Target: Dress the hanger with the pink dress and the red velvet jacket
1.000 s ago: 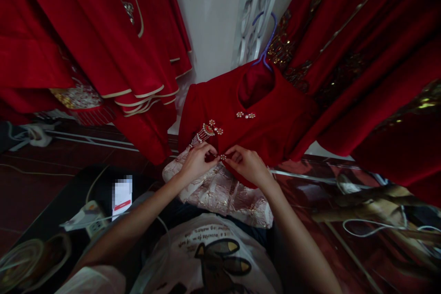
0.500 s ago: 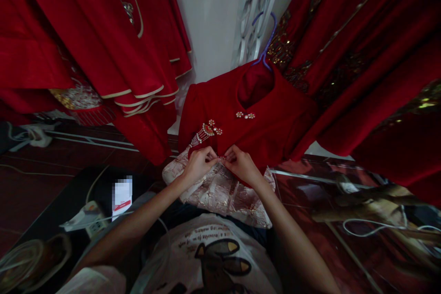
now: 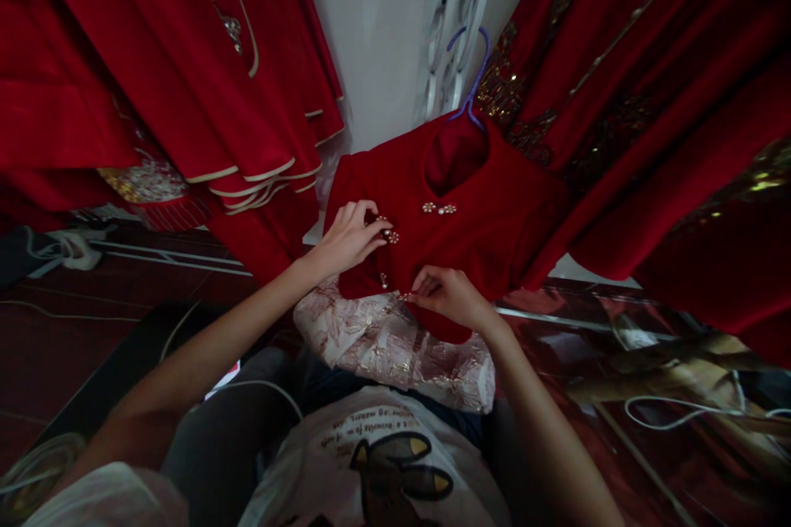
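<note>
A red garment [image 3: 488, 243] lies spread before me, its neck opening at the top with a purple hanger [image 3: 475, 90] in it. My left hand [image 3: 349, 240] pinches with thumb and forefinger at a beaded flower button [image 3: 393, 237] on the front opening. Lower down, my right hand [image 3: 450, 295] has its fingertips closed on another small beaded button [image 3: 404, 297] at the edge. Between them a third small button [image 3: 384, 280] shows on the cloth. Near the neckline, a pair of flower buttons [image 3: 439, 207] sits side by side. Pale pink brocade cloth [image 3: 395, 346] covers my lap beneath.
Red garments [image 3: 247, 99] with pale trim hang at left, and more with gold sequins [image 3: 503, 90] hang at right. Behind is a white metal grille [image 3: 461, 16]. Wooden poles [image 3: 673, 366] and a white cable [image 3: 667, 416] lie at lower right.
My left hand has moved up and left from the lower edge to the flower button, covering the dangling beaded tassel. My right hand stays at the lower edge, now apart from the left.
</note>
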The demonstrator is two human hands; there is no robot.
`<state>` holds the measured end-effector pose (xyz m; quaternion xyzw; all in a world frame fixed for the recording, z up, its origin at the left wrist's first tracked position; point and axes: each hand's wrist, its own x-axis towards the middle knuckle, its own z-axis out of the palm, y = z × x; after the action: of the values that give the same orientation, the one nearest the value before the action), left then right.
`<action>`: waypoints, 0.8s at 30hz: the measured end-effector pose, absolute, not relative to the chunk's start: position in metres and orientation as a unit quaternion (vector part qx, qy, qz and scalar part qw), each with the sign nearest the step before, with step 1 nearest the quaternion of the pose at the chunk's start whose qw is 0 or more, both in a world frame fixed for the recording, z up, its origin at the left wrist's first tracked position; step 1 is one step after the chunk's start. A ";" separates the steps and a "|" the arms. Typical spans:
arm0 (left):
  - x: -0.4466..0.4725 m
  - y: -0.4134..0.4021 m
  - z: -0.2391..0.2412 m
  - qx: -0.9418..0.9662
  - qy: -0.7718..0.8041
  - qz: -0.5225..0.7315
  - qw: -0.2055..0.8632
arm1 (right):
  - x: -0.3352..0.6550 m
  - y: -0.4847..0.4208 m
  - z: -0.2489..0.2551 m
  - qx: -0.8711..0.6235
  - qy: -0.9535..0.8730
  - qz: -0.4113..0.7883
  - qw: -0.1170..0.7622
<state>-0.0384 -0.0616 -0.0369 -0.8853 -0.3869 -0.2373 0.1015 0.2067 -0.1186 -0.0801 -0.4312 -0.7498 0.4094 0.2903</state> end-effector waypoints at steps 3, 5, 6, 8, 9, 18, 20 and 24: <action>-0.036 -0.050 -0.026 -0.915 -0.329 -0.211 0.097 | 0.212 -0.120 -0.076 -0.425 -0.752 0.416 0.283; -0.032 -0.045 -0.021 -0.935 -0.283 -0.197 0.087 | 0.216 -0.120 -0.073 -0.423 -0.756 0.415 0.279; -0.030 -0.042 -0.020 -0.942 -0.265 -0.190 0.079 | 0.217 -0.120 -0.072 -0.421 -0.758 0.414 0.278; -0.028 -0.038 -0.018 -0.949 -0.250 -0.184 0.052 | 0.220 -0.120 -0.071 -0.418 -0.759 0.414 0.278; -0.028 -0.036 -0.017 -0.950 -0.250 -0.182 0.035 | 0.221 -0.120 -0.071 -0.417 -0.759 0.415 0.278; -0.003 -0.029 -0.009 -0.949 -0.222 -0.219 0.049 | 0.229 -0.124 -0.059 -0.404 -0.765 0.434 0.252; 0.014 -0.031 -0.007 -0.933 -0.242 -0.247 0.096 | 0.235 -0.126 -0.054 -0.401 -0.768 0.445 0.227; 0.042 -0.033 -0.003 -0.897 -0.298 -0.264 0.190 | 0.249 -0.130 -0.049 -0.396 -0.757 0.479 0.202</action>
<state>0.0422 -0.0326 -0.0028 -0.8972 -0.2983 -0.2643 0.1901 0.2489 -0.1303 -0.0488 -0.3959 -0.7566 0.4795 0.2020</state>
